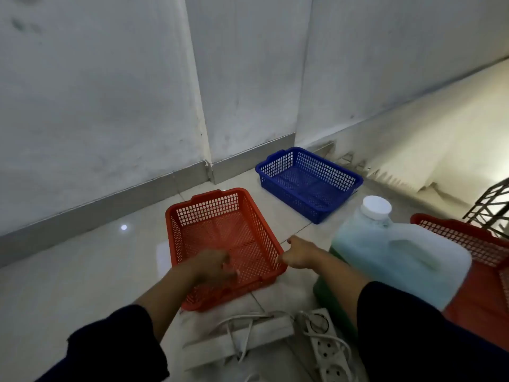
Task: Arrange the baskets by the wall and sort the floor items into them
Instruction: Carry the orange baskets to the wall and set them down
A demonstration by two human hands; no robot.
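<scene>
Head cam: the jug [399,257] of blue-green liquid at 3 o'clock is the biggest thing, looks heavy and slick, so I'd grab its moulded handle. Baskets: three, two red, one blue [308,183] at 1 o'clock. The centre red basket [220,244] is light, stiffish mesh; hold the rims. Left hand [213,267] blurry, can't tell its fingers; right hand [298,253] curled at the rim. One power strip [327,351] at 6.

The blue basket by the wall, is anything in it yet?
Empty. The blue basket sits upright on the floor, and its mesh bottom shows bare through the open top.
</scene>
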